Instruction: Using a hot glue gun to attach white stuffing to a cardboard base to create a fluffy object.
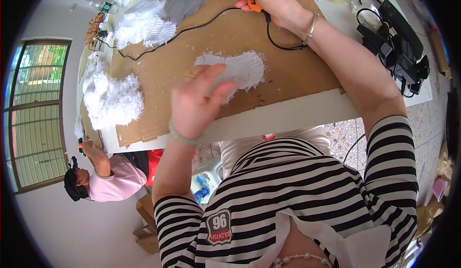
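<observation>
On the brown cardboard in front of me lies a white fabric piece (247, 70) with ribbed lines and frayed edges. My left hand (197, 100), blurred by motion, hovers at its left side with thumb and fingers apart and nothing seen between them. It covers part of the fabric. Farther up and to the right, my right hand (273, 1) is closed around an orange corded hand tool (254, 1). The tool's far end is cut off by the picture's upper edge. A black cord (211, 18) runs left across the cardboard.
Fluffy white fabric piles (115, 100) lie along the left side, with more white pieces (146, 23) behind. Black devices with cables (396, 42) stand at the right. The cardboard (158, 83) covers most of the white table. Another person (115, 179) in pink works at the left.
</observation>
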{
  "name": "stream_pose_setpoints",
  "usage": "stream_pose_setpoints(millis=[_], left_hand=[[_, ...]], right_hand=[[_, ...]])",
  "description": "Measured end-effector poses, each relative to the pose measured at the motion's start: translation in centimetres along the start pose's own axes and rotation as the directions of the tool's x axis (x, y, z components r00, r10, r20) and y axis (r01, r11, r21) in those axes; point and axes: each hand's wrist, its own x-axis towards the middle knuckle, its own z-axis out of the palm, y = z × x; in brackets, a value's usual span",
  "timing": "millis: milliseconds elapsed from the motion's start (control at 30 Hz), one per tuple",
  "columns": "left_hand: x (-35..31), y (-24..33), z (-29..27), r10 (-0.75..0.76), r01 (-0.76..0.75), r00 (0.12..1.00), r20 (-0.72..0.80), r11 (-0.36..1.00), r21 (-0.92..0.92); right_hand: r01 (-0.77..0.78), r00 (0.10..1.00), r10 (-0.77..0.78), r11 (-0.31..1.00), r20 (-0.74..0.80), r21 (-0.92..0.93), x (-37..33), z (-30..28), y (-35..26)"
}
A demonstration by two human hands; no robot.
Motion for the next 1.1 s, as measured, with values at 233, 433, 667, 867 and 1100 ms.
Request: stream_pose_setpoints(millis=[233, 433, 667, 867, 1100], left_hand=[[-1.5, -2.2, -2.2, -0.196, 0.195, 0.979, -0.058, 0.98, -0.025], [-0.5, -1.8, -1.8, -0.027, 0.024, 0.996, 0.081, 0.999, 0.041], [-0.3, -3.2, -1.4, 0.033, -0.031, 0.984, 0.173, 0.999, -0.014], [0.0, -3.4, -1.2, 0.03, -0.027, 0.985, 0.168, 0.999, -0.023], [0.0, -4.0, -1.4, 0.018, -0.005, 0.982, 0.189, 0.998, -0.068]], right_hand=[[0.008, 0.998, -0.006, 0.999, 0.058, -0.037, 0.1, -0.9, 0.2], [-0.159, 0.981, 0.166, 0.985, 0.1, -0.073, -2.4, 2.0, -3.0], [-0.232, 0.932, 0.306, 0.916, 0.196, -0.327, -5.0, 2.6, -5.3], [-0.367, 0.905, 0.404, 0.9, 0.134, -0.234, -9.1, 0.5, -3.7], [-0.351, 0.925, 0.366, 0.926, 0.105, -0.143, -9.7, -0.1, -2.7]])
